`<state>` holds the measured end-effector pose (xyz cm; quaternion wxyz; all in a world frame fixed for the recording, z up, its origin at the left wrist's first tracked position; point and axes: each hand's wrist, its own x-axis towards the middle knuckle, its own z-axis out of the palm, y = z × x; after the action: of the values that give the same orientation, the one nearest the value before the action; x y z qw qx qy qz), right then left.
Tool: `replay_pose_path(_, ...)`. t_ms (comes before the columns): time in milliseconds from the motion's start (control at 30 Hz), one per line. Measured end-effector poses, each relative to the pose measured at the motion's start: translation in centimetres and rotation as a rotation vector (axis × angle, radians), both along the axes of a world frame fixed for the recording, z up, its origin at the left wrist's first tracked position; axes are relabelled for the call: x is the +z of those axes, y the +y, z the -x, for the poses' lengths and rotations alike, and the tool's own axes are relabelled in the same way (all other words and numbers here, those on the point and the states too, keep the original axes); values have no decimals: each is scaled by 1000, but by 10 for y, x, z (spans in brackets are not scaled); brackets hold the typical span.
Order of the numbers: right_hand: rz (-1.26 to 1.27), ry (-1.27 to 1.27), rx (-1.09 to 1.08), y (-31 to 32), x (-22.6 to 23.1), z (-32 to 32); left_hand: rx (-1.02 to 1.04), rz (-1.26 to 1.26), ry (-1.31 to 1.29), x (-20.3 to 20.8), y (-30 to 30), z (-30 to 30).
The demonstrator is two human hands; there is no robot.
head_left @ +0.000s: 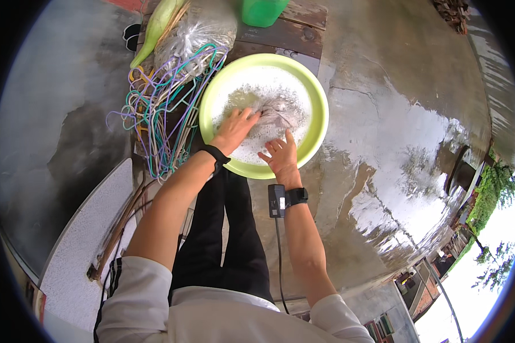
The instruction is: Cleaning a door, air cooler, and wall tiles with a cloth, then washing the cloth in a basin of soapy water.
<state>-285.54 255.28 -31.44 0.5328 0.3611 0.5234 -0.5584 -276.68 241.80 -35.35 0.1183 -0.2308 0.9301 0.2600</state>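
Observation:
A yellow-green basin [321, 123] full of white suds stands in front of me. A pale greyish, wet cloth [279, 116] lies partly under the foam in its middle. My left hand [234, 131] reaches over the near left rim, fingers stretched out, with the fingertips at the cloth's left edge. Palm turned up and fingers spread, my right hand [281, 154] is over the near right part of the basin, just short of the cloth, and holds nothing. The cloth's lower part is hidden by suds.
Tangled plastic hangers [166, 114] lie left of the basin, beside a tied clear plastic bag [197, 37] and a long green gourd [157, 26]. A green container [263, 11] stands behind on the wooden boards [303, 34]. Wet concrete floor [383, 143] spreads to the right.

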Motion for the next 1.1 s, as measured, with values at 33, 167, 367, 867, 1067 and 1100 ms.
replay_pose_path(33,-6,-19,2,0,-3,-2,-124,-72,-68,-3,-7,1)
replay_pose_path(167,7,-76,-45,-11,-5,-3,108,-514,1,-4,-18,11)
replay_pose_path(367,592,-197,-269,-21,0,21,293,-976,342,87,14,41)
replay_pose_path(867,686,61,-168,30,-24,69,347,-708,632,98,60,84)
replay_pose_path(1067,363,345,-280,-35,38,16,655,-531,267,43,-2,47)
replay_pose_path(1100,289,421,-199,-38,43,15,612,-402,221,31,-13,33)
